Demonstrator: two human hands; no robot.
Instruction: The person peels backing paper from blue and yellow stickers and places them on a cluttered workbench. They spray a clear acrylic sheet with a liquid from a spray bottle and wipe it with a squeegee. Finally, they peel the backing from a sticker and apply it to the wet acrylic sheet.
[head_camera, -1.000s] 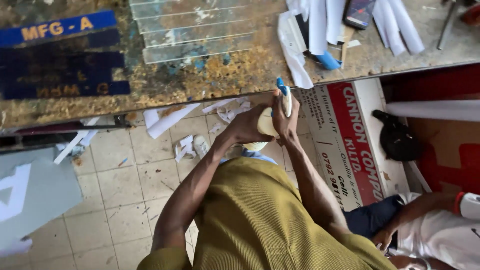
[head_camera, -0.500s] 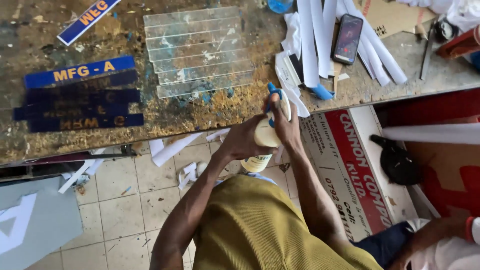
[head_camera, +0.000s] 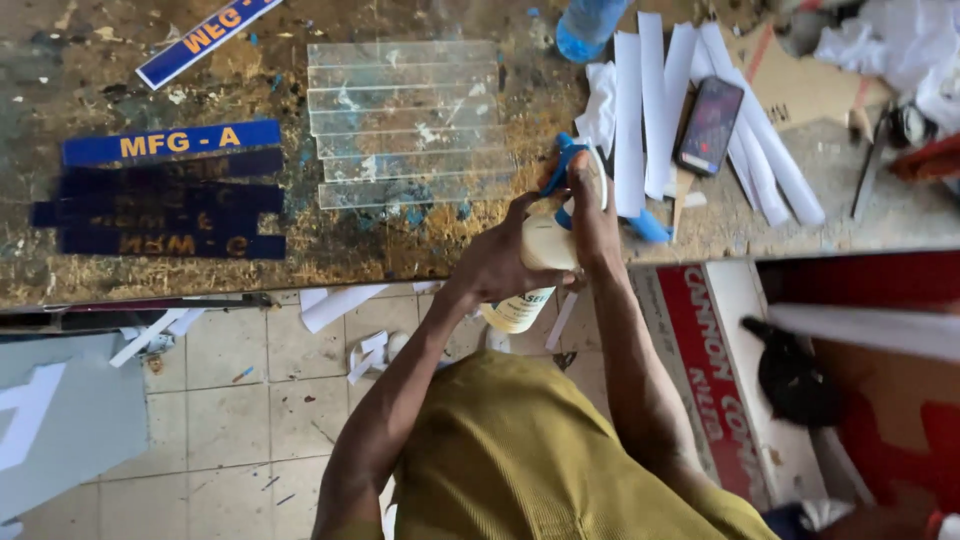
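My left hand (head_camera: 500, 262) is wrapped around a cream plastic bottle (head_camera: 530, 275) with a printed label, held at the near edge of the stained workbench (head_camera: 400, 250). My right hand (head_camera: 588, 195) grips the bottle's blue top (head_camera: 560, 165). Just beyond my hands lie several clear acrylic strips (head_camera: 405, 120) side by side. To their left are dark blue sign strips (head_camera: 165, 190) with yellow lettering.
White paper strips (head_camera: 660, 110) and a phone (head_camera: 710, 125) lie at the right of the bench, near a blue bottle (head_camera: 590, 22). A cardboard box (head_camera: 715, 380) stands on the tiled floor at right. Paper scraps (head_camera: 365, 350) litter the floor. A grey panel (head_camera: 60, 420) leans at lower left.
The view has shifted so the bench sits lower in frame. Both hands stayed on the bottle and moved a little forward toward the clear strips.
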